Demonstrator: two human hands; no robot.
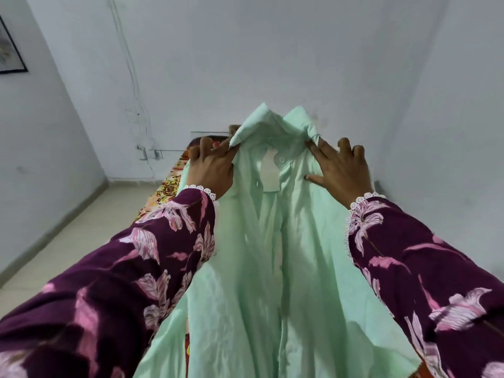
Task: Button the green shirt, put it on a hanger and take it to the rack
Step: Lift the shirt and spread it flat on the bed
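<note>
Green shirt hangs open between your hands, collar up. Your left hand pinches the left collar edge; your right hand grips the right shoulder, fingers curled over a patterned bed.
</note>
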